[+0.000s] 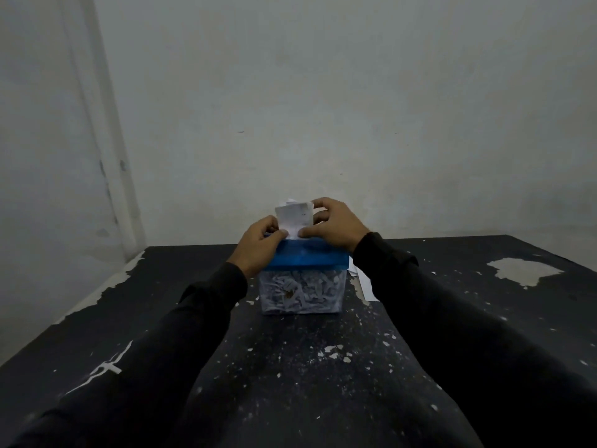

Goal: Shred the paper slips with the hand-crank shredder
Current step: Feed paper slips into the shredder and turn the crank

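- I am looking at a slip [294,218] standing upright in the top of the shredder [303,276]; its lower edge is meeting the blue lid [310,258], and most of its length is showing above, so I judge this one is only just being fed in.
- My left hand [260,250] is pinching the slip's lower left edge with thumb and fingers while resting on the lid's left end.
- My right hand [332,226] is gripping the slip too, thumb near the lower right edge and fingers curling over the top corner. Both hands are narrow and holding paper; neither is on a crank, and I cannot make out the crank at all.
- The clear bin under the lid is looking packed with shreds [302,291] nearly to the lid, so I judge a good share of the work is done and the bin may be needing emptying soon.
- More white paper [366,286] is peeking out on the surface [290,367] just beside the shredder's right side, partly behind my right sleeve; I am taking these as slips left to do, though I cannot count them.
- The shredder is sitting mid-surface, toward the far edge near the wall, and the dark surface around it is showing white flecks and worn patches.
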